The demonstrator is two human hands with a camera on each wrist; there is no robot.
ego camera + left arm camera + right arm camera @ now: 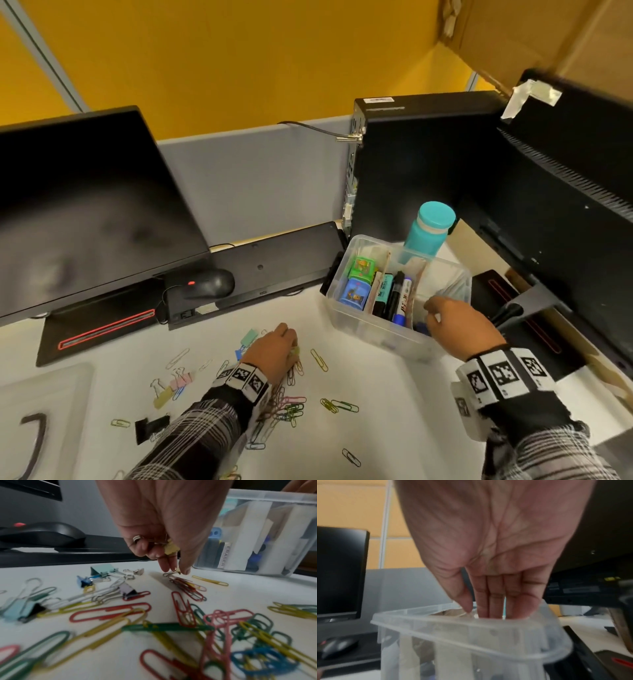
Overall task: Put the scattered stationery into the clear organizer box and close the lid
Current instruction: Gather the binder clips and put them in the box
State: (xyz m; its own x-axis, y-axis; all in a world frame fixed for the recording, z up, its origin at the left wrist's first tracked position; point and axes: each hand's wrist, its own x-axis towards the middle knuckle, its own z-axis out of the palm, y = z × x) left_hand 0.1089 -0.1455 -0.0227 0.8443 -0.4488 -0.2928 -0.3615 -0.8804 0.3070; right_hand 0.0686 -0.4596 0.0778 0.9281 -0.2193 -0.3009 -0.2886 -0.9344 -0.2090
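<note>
Most of the bigger stationery, markers and erasers, already stands inside the clear box (397, 329) near the right edge of the surface (376, 394). Many paper clips (109, 612) and binder clips (102, 570) still lie scattered in the middle. The left hand (274, 349) pinches one small clip (173, 572) and holds a few more in its curled fingers. The right hand (459, 325), fingers straight and empty, reaches into the box. The lid is not yet on.
</note>
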